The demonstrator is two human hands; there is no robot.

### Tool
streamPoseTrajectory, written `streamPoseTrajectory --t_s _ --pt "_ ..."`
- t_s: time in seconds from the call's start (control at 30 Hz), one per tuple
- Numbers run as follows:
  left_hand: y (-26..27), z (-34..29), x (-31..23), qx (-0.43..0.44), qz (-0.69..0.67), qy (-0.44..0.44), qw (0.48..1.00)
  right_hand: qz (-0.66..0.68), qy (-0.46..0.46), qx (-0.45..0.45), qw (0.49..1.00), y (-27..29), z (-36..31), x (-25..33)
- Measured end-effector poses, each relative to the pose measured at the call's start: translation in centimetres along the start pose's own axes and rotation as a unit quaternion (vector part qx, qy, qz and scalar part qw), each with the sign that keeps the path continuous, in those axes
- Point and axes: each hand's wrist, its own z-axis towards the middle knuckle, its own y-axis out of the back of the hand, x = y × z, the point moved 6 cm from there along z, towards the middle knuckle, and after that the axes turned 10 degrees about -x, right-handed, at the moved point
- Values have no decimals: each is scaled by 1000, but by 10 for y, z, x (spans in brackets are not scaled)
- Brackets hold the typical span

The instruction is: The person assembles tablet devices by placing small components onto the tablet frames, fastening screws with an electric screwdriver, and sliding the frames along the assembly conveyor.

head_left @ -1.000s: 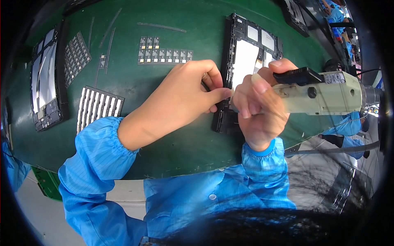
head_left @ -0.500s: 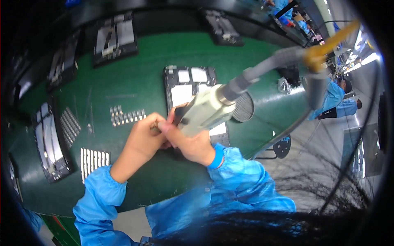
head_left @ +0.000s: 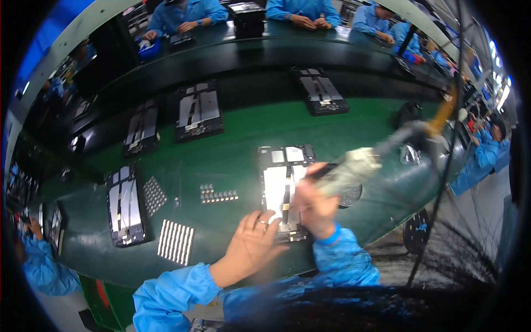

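Observation:
An opened tablet, with pale battery panels and a dark ribbon down its middle, lies on the green table before me. My left hand rests at its lower left edge, fingers stretched out and holding nothing. Blurred by motion, my right hand is over the tablet's right side, closed around a pale gun-like tool. A grey hose runs from this tool up to a yellow part. The tool's near end is partly hidden by the hand.
Left of the tablet lie small metallic parts, a sheet of white strips and a dark sheet of parts. Other opened tablets lie left and behind. A round grey disc sits right. Co-workers in blue work across.
My hands were together over the tablet's lower left; now they are apart, the left flat at its edge. The right has moved rightward with the tool. The head view has shifted.

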Motion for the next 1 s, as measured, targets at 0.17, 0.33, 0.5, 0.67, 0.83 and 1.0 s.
streamPoseTrajectory --t_s 0.17,0.33,0.5,0.67,0.83,1.0 --pt "0 29 23 -79 45 -13 996 65 39 -22 997 54 42 38" --pt "-18 115 95 -165 115 2 980 70 -5 -73 995 77 40 29" --pt "-30 213 172 -146 167 62 973 -15 12 -62 998 67 36 32" --pt "-39 223 231 -160 111 80 978 -51 -35 -83 995 71 32 18" --pt "64 144 275 -76 138 301 940 -15 -15 -139 990 92 36 34" --pt "66 82 331 -148 37 358 921 1 5 -122 993 85 38 48"
